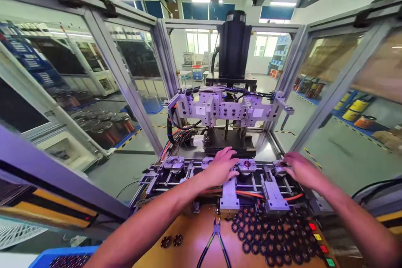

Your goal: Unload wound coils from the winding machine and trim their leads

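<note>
My left hand (221,167) reaches over the metal fixtures in the middle of the machine. Its fingers are apart, and nothing shows in them. Just right of it, a small round slotted part (247,163) with reddish wire sits in a fixture (251,168). My right hand (301,169) is at the rightmost fixture (278,167), fingers and thumb bent in at its edge; whatever they grip is hidden. Another fixture (174,163) stands at the far left of the row. My left hand partly covers one more fixture (206,162).
Cutting pliers (216,230) lie with handles spread on the wooden table (191,222). Many dark ring-shaped parts (266,234) cover its right side; two more lie left. Coloured buttons (323,249) line the right edge. A machine head (226,109) hangs behind; a blue bin (47,257) stands lower left.
</note>
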Available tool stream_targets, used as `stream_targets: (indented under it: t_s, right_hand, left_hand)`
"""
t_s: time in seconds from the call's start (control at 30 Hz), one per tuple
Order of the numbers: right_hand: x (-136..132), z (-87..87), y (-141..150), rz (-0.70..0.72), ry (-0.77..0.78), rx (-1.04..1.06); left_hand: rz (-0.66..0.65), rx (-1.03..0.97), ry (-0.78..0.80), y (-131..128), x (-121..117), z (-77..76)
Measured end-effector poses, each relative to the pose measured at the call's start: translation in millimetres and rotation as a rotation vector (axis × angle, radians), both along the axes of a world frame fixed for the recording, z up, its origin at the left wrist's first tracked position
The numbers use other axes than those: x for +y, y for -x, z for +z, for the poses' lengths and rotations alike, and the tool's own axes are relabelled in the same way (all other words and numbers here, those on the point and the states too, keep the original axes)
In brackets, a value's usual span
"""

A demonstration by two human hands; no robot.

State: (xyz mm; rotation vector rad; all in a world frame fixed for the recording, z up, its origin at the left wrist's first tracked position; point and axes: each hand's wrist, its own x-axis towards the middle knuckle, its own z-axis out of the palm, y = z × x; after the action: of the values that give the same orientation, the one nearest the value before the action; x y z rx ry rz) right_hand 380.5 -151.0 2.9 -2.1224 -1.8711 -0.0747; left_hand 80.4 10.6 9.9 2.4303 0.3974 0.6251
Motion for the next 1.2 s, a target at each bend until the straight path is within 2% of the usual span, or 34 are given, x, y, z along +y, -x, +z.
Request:
stream_targets:
  t_s: [0.07, 0.13, 0.23, 0.4, 0.53, 0.7, 0.8, 0.9, 0.93, 1.0, 1.07, 1.1, 1.2]
  right_hand:
    - [2.9, -5.3, -10.9, -0.02, 0.083, -0.011]
    - [3.6, -14.0, -15.4, -0.028, 0.146, -0.009]
    - [3.0, -25.0, -21.1, -0.032, 0.203, 0.014]
    - [4.5, -30.7, -32.6, -0.016, 0.249, 0.126]
    - [11.2, -23.2, -36.3, -0.008, 0.246, 0.298]
    - [14.0, 7.6, -26.9, -0.03, 0.089, 0.602]
    - [0.3, 19.5, 6.0, -0.057, -0.109, 0.82]
    - [-22.5, 12.4, 65.1, -0.045, -0.257, 1.075]
    - [-29.8, 6.9, 87.7, -0.038, -0.304, 1.202]
    - [-41.2, -5.2, 132.0, -0.079, -0.41, 1.717]
    - [-47.4, -15.0, 170.2, -0.104, -0.411, 2.073]
    - [-48.8, -18.5, 186.1, -0.095, -0.375, 2.18]
    - [-49.3, -24.0, 222.3, -0.019, -0.255, 2.353]
  left_hand:
    - [-0.07, 0.041, -0.011, -35.6, 10.7, -7.2]
    - [-0.121, 0.082, -0.014, -55.6, 17.4, -16.5]
    - [-0.167, 0.13, 0.001, -65.1, 23.3, -26.0]
    - [-0.202, 0.177, 0.064, -68.8, 28.3, -28.5]
    - [-0.202, 0.167, 0.164, -75.9, 30.7, -26.4]
    - [-0.136, 0.01, 0.388, -71.9, 19.4, -11.4]
    - [-0.115, -0.137, 0.588, -47.2, -5.1, 3.0]
    - [-0.101, -0.253, 0.828, -6.8, -41.1, 9.9]
    - [-0.1, -0.29, 0.929, 7.3, -53.4, 9.5]
    - [-0.117, -0.424, 1.287, 32.1, -75.5, 5.9]
    - [-0.132, -0.566, 1.628, 50.5, -91.8, 0.6]
    - [-0.133, -0.624, 1.738, 57.5, -97.7, -2.0]
    - [-0.104, -0.72, 1.831, 73.5, -109.9, -7.5]
